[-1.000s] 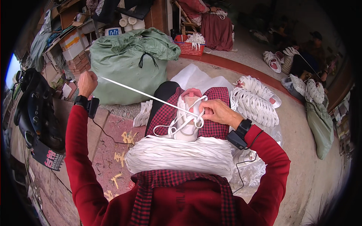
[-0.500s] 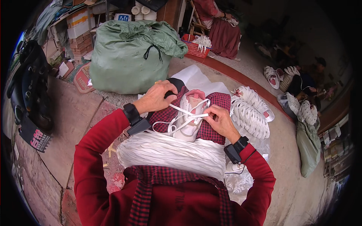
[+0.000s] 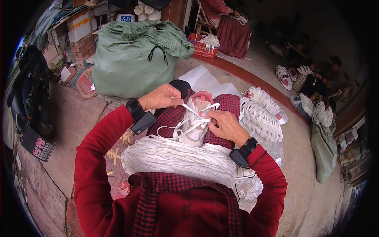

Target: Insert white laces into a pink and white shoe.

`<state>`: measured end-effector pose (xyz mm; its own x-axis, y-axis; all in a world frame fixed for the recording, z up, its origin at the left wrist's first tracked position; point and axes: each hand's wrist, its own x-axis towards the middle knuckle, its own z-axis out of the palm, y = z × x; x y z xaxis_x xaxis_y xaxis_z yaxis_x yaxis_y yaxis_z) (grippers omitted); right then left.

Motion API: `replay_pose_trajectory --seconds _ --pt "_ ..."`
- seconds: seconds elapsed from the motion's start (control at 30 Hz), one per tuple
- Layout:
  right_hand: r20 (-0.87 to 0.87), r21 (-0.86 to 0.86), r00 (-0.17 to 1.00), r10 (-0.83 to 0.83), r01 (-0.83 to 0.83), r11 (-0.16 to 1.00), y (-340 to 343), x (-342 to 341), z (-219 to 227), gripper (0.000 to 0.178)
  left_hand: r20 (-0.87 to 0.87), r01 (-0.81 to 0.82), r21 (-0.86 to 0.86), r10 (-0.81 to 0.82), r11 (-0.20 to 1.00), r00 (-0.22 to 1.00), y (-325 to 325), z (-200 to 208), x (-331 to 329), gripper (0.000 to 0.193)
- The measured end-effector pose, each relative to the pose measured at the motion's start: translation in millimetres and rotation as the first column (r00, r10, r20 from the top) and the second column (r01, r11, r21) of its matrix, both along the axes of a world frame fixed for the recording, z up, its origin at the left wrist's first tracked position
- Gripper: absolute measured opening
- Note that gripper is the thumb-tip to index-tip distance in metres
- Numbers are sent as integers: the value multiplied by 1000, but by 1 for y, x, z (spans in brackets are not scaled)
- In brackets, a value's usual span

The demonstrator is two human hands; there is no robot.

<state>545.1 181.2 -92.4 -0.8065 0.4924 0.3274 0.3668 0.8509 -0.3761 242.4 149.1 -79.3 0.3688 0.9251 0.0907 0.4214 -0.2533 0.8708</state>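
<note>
A white sneaker [image 3: 193, 135] with a pink lining rests between my knees, on a red-and-black checked apron [image 3: 172, 117]. White shoelace [image 3: 192, 111] crosses over its tongue, and loose loops hang along its left side. My left hand [image 3: 164, 97], up and to the left of the shoe, pinches one length of lace between thumb and fingers. At the shoe's right side my right hand [image 3: 226, 123] is closed on the lace too, its fingertips close to the eyelets. A thick bundle of white laces [image 3: 177, 160] lies across my lap below the shoe.
Laced white shoes [image 3: 262, 114] stand in rows to my right beside clear plastic. A big green sack [image 3: 136, 63] sits ahead on the left. Beyond are a red basket [image 3: 202, 46] of laces and a seated person [image 3: 233, 33]. Black inline skates [image 3: 33, 93] stand far left.
My left hand has shifted slightly left and up, drawing its lace straighter. My right hand has moved left, closer to the shoe. The view has shifted slightly.
</note>
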Motion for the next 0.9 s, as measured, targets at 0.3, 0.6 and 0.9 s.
replay_pose_trajectory --seconds 0.3,0.6,0.9 --pt "-222 -144 972 -72 40 989 12 -6 10 22 -220 -176 732 473 658 853 -26 -18 -30 30" --pt "-68 170 994 80 -68 983 24 -37 13 21 -325 54 712 261 700 909 -53 -28 87 15" --pt "-239 -38 970 -52 45 998 12 -32 20 15 -256 -42 404 157 914 954 -50 4 54 21"
